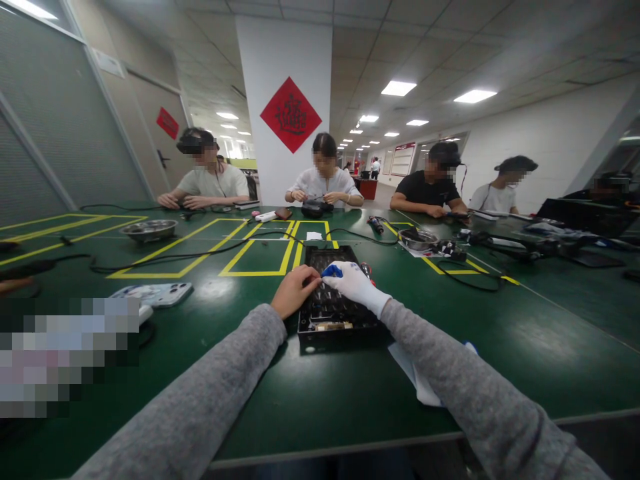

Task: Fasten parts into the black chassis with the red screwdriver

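A black open case with small raised parts inside lies on the green table in front of me. My left hand is bare and reaches over its left side, thumb and fingers drawn together. From the right, my right hand wears a white glove with blue fingertips, its fingers closed in a pinch close to the left fingertips. Whatever is between the fingers is too small or hidden to name. A pale strip sits at the case's near end. Something red shows partly behind my gloved hand.
Under my right forearm lies a white cloth-like item. A phone lies at left, near a co-worker's blurred sleeve. Metal bowls stand farther back. Black cables cross the table. Several people sit opposite.
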The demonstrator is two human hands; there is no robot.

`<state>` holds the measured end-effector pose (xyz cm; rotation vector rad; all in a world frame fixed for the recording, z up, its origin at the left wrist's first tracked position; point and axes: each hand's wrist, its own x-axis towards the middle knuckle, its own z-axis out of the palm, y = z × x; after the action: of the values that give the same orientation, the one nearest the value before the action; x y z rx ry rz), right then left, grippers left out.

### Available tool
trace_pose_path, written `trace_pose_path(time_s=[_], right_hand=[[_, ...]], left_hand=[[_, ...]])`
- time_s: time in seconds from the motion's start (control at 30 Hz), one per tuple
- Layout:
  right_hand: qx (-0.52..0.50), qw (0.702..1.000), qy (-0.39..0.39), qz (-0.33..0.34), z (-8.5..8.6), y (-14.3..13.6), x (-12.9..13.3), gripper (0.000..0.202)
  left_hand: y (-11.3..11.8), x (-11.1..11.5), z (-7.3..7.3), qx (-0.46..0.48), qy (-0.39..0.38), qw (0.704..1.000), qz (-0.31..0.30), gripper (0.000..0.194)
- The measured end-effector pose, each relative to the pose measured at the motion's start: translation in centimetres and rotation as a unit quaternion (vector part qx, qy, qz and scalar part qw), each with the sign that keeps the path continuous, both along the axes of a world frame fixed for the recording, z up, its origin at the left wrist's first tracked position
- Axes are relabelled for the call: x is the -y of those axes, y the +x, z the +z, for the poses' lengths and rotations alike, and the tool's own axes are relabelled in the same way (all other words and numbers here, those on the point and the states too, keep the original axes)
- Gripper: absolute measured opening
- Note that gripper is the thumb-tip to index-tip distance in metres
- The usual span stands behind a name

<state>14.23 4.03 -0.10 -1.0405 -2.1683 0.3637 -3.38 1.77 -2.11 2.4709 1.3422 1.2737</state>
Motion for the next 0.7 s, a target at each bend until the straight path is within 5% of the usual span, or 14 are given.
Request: trace_pose_path(time_s=[0.27, 0.7], right_hand=[[-0.040, 0.997, 0.009, -0.070, 0.3, 0.6, -0.2, 0.020], [0.009, 1.000, 0.016, 0.001, 0.9, 0.2, 1.0, 0.017]], left_hand=[[-0.1, -0.2, -0.4, 0.004, 0.000, 1.000, 0.030, 0.009], [0.2, 0.7, 0.5, -0.054, 0.041, 0.997, 0.024, 0.011]])
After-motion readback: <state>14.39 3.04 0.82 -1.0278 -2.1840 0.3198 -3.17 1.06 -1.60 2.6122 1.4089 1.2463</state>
